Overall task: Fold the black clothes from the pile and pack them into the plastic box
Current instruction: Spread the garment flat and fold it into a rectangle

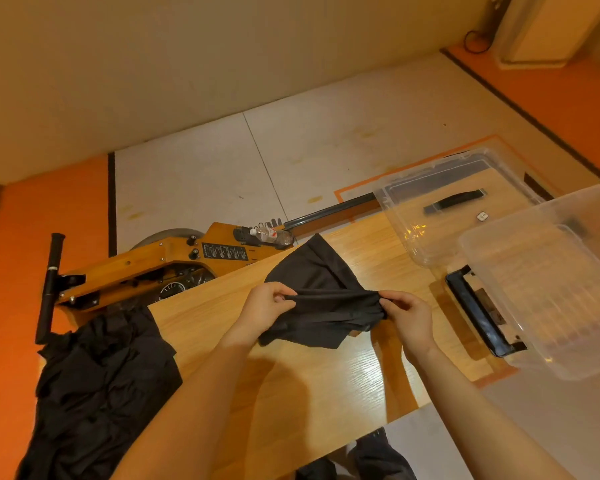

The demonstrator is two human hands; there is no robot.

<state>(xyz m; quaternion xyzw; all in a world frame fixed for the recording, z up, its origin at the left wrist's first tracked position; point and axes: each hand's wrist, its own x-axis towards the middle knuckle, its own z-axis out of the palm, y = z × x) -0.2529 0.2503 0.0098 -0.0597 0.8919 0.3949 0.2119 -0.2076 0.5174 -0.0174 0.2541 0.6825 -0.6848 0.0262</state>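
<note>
A black garment (317, 292) lies partly lifted over the middle of the wooden table (291, 386). My left hand (265, 308) pinches its raised edge at the left end, and my right hand (409, 318) pinches the same edge at the right end, so the cloth stretches between them. A pile of black clothes (97, 386) hangs over the table's left end. The clear plastic box (548, 282) stands at the table's right end, with nothing visible in it.
The box's clear lid (440, 209) with a black handle lies beyond the box. A black clip handle (478, 313) sits on the box's near side. A wooden rowing machine (174, 265) with a water bottle (271, 234) lies on the floor behind the table.
</note>
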